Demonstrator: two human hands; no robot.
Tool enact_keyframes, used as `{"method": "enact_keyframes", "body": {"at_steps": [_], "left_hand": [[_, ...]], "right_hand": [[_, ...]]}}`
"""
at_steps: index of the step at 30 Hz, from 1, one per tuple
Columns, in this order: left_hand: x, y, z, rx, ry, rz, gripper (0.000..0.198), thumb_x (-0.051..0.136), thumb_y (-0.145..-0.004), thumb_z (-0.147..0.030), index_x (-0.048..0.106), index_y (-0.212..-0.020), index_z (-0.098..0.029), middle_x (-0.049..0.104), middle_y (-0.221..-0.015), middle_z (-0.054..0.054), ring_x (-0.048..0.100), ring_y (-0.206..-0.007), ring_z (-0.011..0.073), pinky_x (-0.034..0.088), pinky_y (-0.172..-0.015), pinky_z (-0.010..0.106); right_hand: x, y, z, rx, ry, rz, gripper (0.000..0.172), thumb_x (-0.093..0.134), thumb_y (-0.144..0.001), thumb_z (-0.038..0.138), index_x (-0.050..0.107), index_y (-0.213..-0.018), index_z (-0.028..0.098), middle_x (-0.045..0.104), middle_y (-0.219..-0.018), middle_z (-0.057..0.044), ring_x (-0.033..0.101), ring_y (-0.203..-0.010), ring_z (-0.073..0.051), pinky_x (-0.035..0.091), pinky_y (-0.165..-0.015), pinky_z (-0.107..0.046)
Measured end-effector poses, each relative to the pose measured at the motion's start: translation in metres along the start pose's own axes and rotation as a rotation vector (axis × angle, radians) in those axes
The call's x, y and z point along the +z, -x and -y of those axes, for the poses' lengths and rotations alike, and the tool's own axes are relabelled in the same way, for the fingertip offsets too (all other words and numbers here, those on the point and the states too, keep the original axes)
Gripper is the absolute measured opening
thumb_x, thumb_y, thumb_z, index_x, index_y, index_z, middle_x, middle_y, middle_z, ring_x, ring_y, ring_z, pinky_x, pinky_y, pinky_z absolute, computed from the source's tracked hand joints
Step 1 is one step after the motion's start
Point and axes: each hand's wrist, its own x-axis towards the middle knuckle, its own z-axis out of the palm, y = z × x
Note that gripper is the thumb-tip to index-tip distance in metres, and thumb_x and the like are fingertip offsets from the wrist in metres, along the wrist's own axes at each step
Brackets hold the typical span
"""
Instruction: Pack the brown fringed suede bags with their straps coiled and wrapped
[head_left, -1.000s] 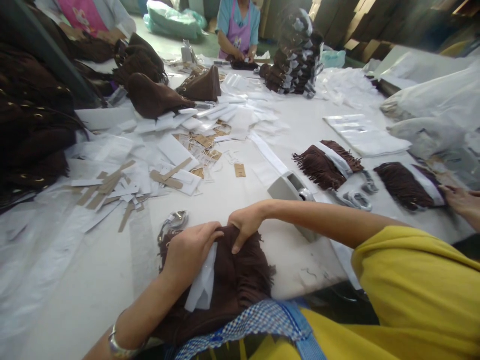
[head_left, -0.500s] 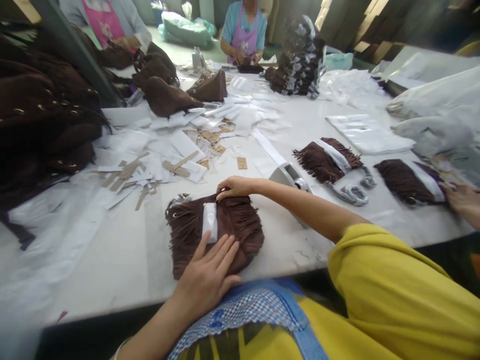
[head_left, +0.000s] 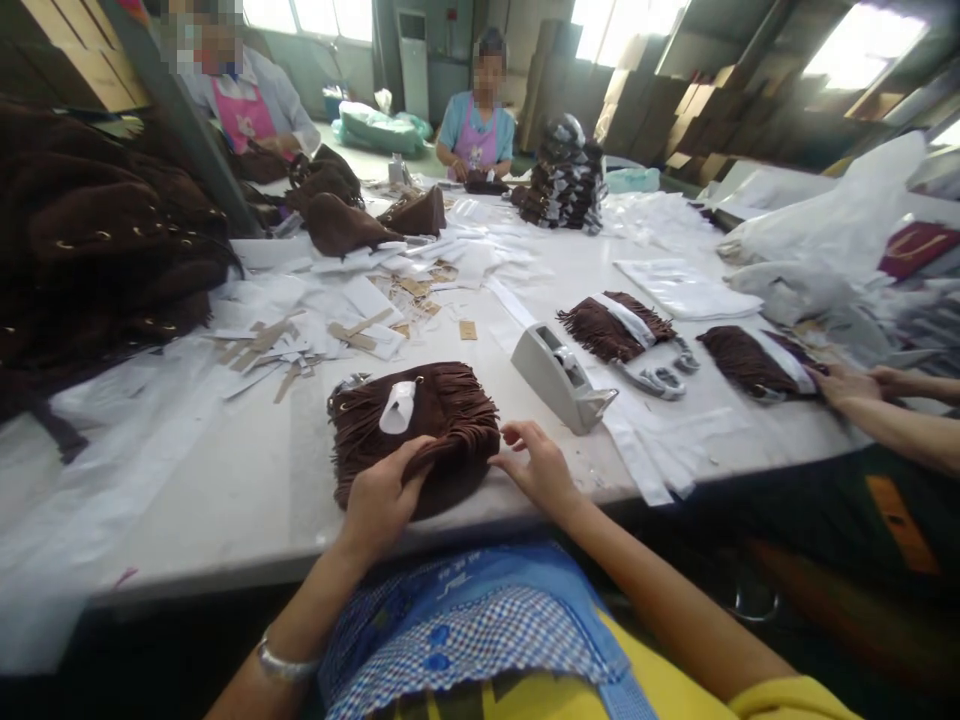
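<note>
A brown fringed suede bag [head_left: 442,415] with a white paper strip [head_left: 397,407] across its top lies on the white table [head_left: 247,480] close to the near edge. My left hand [head_left: 382,495] grips the bag's lower front edge, fingers curled over the fringe. At the bag's right side my right hand [head_left: 536,465] has bent fingers touching the fringe and the table. A metal ring [head_left: 352,382] shows at the bag's upper left.
A grey tape dispenser [head_left: 559,375] stands right of the bag. Two more fringed bags [head_left: 611,325] [head_left: 746,360] lie further right, where another person's hands [head_left: 851,385] rest. Paper strips and cardboard tags [head_left: 352,320] litter the middle. Brown bags [head_left: 105,240] pile at left; two people work opposite.
My right hand left the bag's top edge and came down to its right side. My left hand went from lying flat on the bag to gripping its lower edge. The view rose.
</note>
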Motion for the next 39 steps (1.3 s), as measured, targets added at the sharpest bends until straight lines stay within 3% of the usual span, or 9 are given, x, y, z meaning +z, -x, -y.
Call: {"method": "enact_keyframes", "body": {"at_steps": [5,9,13,19,22,26,31,36,39], "left_hand": [[0.002,-0.001,0.003,-0.036,0.126,0.013,0.043,0.054,-0.094,-0.037,0.052,-0.137,-0.035,0.07,-0.123,-0.004,0.071,-0.1,0.0209,0.055,-0.088,0.031],[0.013,0.01,0.017,0.166,0.172,0.004,0.045,0.049,-0.095,-0.026,0.05,-0.14,-0.033,0.058,-0.14,-0.002,0.055,-0.128,0.0197,0.041,-0.111,0.039],[0.016,0.018,0.024,0.294,0.03,0.052,0.051,0.04,-0.093,-0.013,0.051,-0.139,-0.032,0.053,-0.145,0.0,0.047,-0.136,0.0196,0.031,-0.117,0.047],[-0.002,0.007,-0.02,0.167,-0.247,0.082,0.067,0.059,-0.089,-0.044,0.035,-0.15,-0.031,0.063,-0.134,0.006,0.064,-0.116,0.0285,0.042,-0.107,0.052],[0.001,-0.004,-0.034,0.283,-0.369,0.11,0.058,0.056,-0.093,-0.039,0.039,-0.148,-0.031,0.059,-0.138,0.009,0.06,-0.121,0.0296,0.036,-0.11,0.058],[0.023,-0.007,-0.017,0.465,-0.328,0.177,0.058,0.052,-0.095,-0.026,0.034,-0.15,-0.025,0.039,-0.154,0.01,0.035,-0.143,0.0252,0.034,-0.115,0.05],[0.031,0.002,0.007,0.378,-0.145,0.187,0.063,0.046,-0.097,-0.021,0.021,-0.154,-0.028,0.036,-0.157,0.006,0.03,-0.146,0.0207,0.029,-0.119,0.047],[0.023,-0.001,0.008,0.342,0.076,0.139,0.055,0.047,-0.097,-0.018,0.034,-0.149,-0.034,0.039,-0.155,0.004,0.036,-0.143,0.0193,0.033,-0.118,0.044],[0.024,-0.003,0.008,0.369,0.069,0.134,0.055,0.046,-0.097,-0.017,0.036,-0.148,-0.035,0.038,-0.156,0.004,0.035,-0.143,0.0211,0.033,-0.117,0.046]], "right_hand": [[0.032,-0.005,0.004,0.168,-0.015,-0.06,0.035,0.072,-0.079,0.041,0.057,-0.103,0.02,0.062,-0.088,-0.003,0.058,-0.071,-0.017,0.051,-0.071,-0.031],[0.034,-0.006,0.002,0.146,-0.206,-0.047,0.013,0.062,-0.078,0.027,0.058,-0.089,0.02,0.058,-0.082,0.0,0.055,-0.074,-0.016,0.049,-0.071,-0.028],[0.026,-0.001,-0.011,0.103,-0.319,0.017,0.01,0.063,-0.071,0.024,0.057,-0.078,0.019,0.058,-0.091,-0.002,0.058,-0.088,-0.017,0.05,-0.076,-0.027],[0.012,-0.002,-0.023,0.125,-0.505,0.234,0.036,0.068,-0.078,0.037,0.064,-0.108,0.018,0.069,-0.103,-0.006,0.066,-0.092,-0.02,0.053,-0.085,-0.033],[0.009,0.0,-0.022,0.136,-0.502,0.24,0.036,0.068,-0.077,0.033,0.066,-0.11,0.017,0.068,-0.113,-0.009,0.065,-0.102,-0.021,0.05,-0.094,-0.036],[0.012,0.004,-0.019,0.2,-0.381,0.127,0.022,0.068,-0.072,0.023,0.065,-0.093,0.017,0.068,-0.089,-0.004,0.063,-0.079,-0.017,0.052,-0.074,-0.03],[0.015,0.009,-0.013,0.28,-0.456,0.071,0.013,0.065,-0.066,0.014,0.053,-0.071,0.019,0.052,-0.066,0.005,0.049,-0.062,-0.011,0.043,-0.06,-0.022],[0.004,0.009,-0.006,0.572,-0.926,0.127,0.027,0.074,-0.069,0.032,0.053,-0.082,0.019,0.06,-0.079,0.001,0.059,-0.071,-0.013,0.051,-0.065,-0.025],[0.0,0.003,-0.005,0.695,-0.886,0.307,0.042,0.063,-0.081,0.059,0.055,-0.087,0.018,0.063,-0.071,-0.001,0.063,-0.059,-0.015,0.053,-0.055,-0.026]]}}
